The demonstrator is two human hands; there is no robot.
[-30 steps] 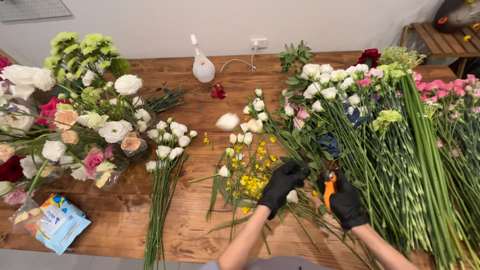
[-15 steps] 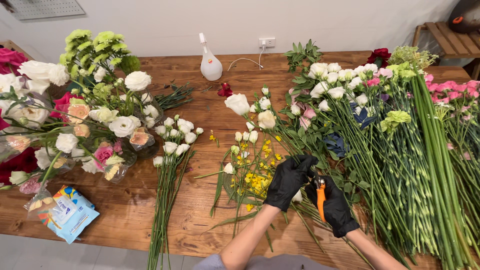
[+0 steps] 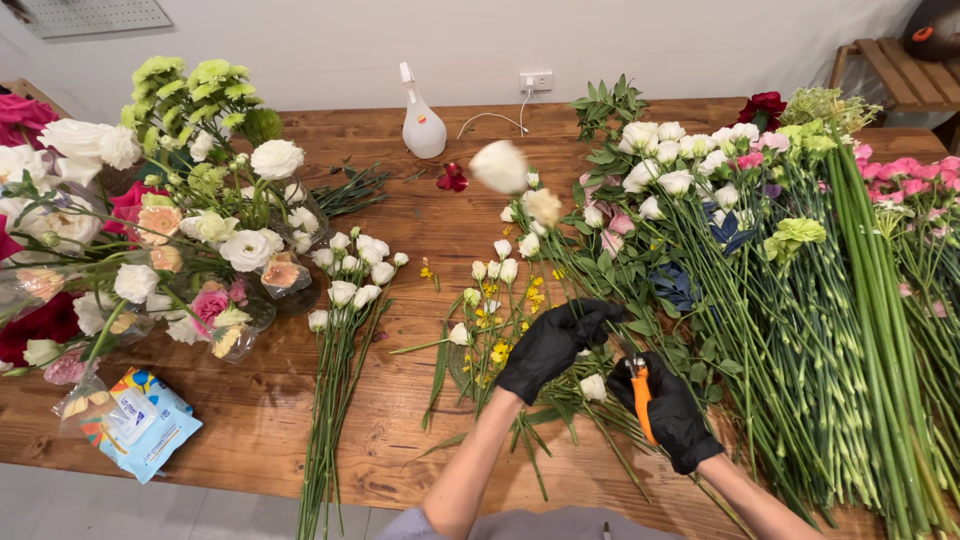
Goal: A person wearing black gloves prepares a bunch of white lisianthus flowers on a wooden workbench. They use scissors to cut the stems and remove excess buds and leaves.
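left hand (image 3: 553, 345): gloved, grip pinching flower stems (image 3: 560, 290), centre frame
right hand (image 3: 672, 412): gloved, grip wrapped around orange snips (image 3: 641, 398); blades probably closed, hidden
bench (image 3: 400, 230): wood

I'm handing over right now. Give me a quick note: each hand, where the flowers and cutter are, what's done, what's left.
Left hand: black glove, gripping a stem whose white bloom stands raised over the wooden table.
Right hand: black glove, holding orange-handled snips near that stem's lower part.
Done: cut stems lie sorted in rows, white buds to the left.
Left: whether this stem is cut yet cannot be seen.
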